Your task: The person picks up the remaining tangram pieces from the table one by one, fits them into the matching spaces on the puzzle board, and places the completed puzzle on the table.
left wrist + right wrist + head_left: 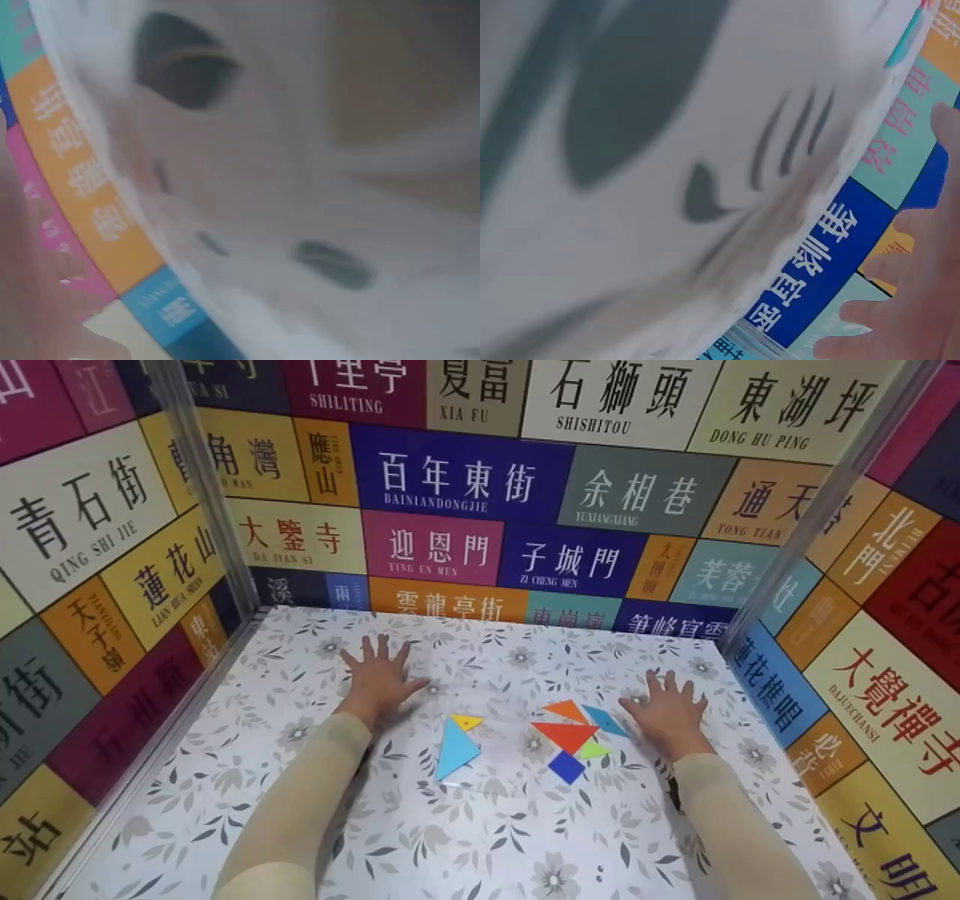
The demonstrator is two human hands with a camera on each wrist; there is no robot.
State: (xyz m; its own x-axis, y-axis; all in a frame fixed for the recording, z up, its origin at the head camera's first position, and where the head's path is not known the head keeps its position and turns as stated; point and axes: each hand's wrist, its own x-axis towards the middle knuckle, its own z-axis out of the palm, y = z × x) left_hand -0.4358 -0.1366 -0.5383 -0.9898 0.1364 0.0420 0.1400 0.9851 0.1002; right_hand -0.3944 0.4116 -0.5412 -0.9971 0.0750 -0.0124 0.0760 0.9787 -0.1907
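Both hands lie with fingers spread over a table point(262, 780) with a leaf-and-flower print, and neither holds anything. Nearest to the left hand point(377, 681) are a small yellow triangle point(466, 722) and a larger light blue triangle point(456, 751), their edges meeting. Left of the right hand point(667, 712) sits a group of flat tangram pieces: an orange piece point(566, 710), a teal-blue piece point(604, 721), a red triangle point(566, 735), a lime green triangle point(595, 750) and a dark blue square point(567, 767). Each wrist view shows its hand's fingers at one edge.
Colourful panels point(457, 472) printed with large characters stand upright behind the table and along both sides. Clear corner strips point(225, 510) join them at the left and right. The wrist views show mostly blurred table pattern close up.
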